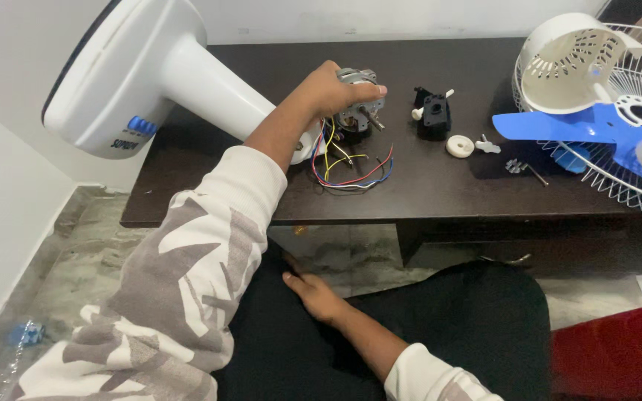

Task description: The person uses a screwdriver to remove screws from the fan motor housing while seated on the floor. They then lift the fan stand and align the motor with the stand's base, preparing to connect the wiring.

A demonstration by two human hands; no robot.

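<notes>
Right hand (315, 295) low; left hand (330, 93) on motor (356, 104)

fan motor (357, 104) | bare metal, shaft out; colored wires trailing | on dark table (440, 186)

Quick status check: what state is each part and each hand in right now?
Left hand: closed around the fan motor.
Fan motor: held on the table, wires loose.
Right hand: empty, resting on the lap.
Fan stand: lying tilted on the table.
Blue blade: detached, on the grille.
Wire grille: removed, lying flat.
White rear housing: detached.
</notes>
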